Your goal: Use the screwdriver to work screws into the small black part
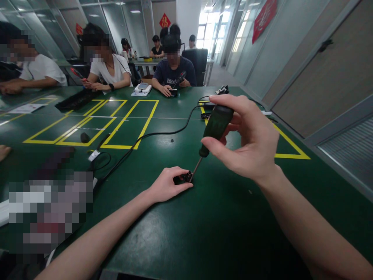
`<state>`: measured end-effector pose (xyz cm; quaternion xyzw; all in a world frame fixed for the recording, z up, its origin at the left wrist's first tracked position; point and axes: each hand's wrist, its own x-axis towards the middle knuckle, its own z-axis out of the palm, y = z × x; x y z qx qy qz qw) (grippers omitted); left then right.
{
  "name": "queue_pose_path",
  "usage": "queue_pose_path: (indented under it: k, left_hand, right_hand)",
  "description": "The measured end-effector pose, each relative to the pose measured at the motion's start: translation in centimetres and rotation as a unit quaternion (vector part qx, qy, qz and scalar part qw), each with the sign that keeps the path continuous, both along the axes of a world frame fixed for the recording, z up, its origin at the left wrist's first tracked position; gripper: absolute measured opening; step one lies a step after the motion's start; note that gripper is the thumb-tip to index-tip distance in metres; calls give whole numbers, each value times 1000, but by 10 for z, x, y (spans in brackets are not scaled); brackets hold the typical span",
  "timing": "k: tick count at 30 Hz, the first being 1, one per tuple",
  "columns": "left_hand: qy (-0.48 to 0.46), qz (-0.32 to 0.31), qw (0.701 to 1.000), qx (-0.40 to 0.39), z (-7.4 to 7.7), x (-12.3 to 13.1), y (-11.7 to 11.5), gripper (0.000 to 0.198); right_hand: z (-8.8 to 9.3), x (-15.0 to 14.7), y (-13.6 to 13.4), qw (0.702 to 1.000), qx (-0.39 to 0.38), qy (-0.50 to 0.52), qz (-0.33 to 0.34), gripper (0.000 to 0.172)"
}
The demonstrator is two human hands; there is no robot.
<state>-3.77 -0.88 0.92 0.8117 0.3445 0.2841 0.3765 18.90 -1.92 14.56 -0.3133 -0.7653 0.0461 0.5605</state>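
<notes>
In the head view, my right hand grips the dark handle of a screwdriver, which is tilted with its shaft pointing down and left. The screwdriver's tip reaches a small black part low over the green table. My left hand pinches that part between thumb and fingers, its side resting on the tabletop. What kind of part it is cannot be made out, and the tip's exact contact with it is hard to see.
A black cable runs across the table beyond my left hand. Yellow tape marks rectangles on the surface. A black tray and a white device lie near people seated opposite. A small dark piece sits at left.
</notes>
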Motion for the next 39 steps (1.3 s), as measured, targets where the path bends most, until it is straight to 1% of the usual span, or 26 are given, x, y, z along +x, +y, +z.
queue_pose_path:
  k: [3,5,9,11,13,15,19,20,22,25,27,29,32,34,37,39]
  left_hand:
    - [2,-3,1000,2,0,0,0,27]
    - [2,-3,1000,2,0,-1,0,28]
    - [2,-2,1000,4,-1,-1,0,27]
    - [-1,-3,1000,5,-1,-1,0,26]
    - [-3,-3,1000,6,-1,-1,0,25]
    - [-3,-3,1000,6,-1,-1,0,25]
    - [-5,-5,1000,7,1,0,0,25]
    - [-4,-5,1000,6,1,0,-1,25]
    - [-1,-4,1000,7,1,0,-1,25]
    - [1,-6,1000,6,1,-1,0,24]
    - [-1,-7,1000,6,1,-1,0,24]
    - [-2,-7,1000,5,0,-1,0,24]
    - [-1,-6,1000,7,0,-1,0,24]
    - [3,-6,1000,9,0,-1,0,24]
    - [6,-6,1000,8,1,-1,0,24]
    - [5,-5,1000,6,1,-1,0,24]
  right_hand:
    - [0,1,-1,1000,7,10,-14,50]
    - [0,1,-1,1000,11,13,2,46]
    - [2,0,0,999,7,8,45,46]
    - [3,0,0,999,21,8,37,45]
    - [4,-1,-1,999,32,9,13,44]
    - [5,0,-2,999,31,14,1,48]
    - [5,1,-6,999,-2,26,41,62]
    - [5,1,-6,998,-6,22,52,62]
    - [5,1,-6,998,6,13,57,54]
    - [5,1,-5,998,45,17,35,40]
    - [6,1,-4,998,58,26,19,36]
    - [7,2,-5,998,54,26,14,34]
    - [9,4,-5,999,43,14,20,33]
    - [10,5,-4,998,50,12,18,34]
    - [11,5,-4,998,63,12,-7,39]
    - [11,4,-5,998,59,13,-28,40]
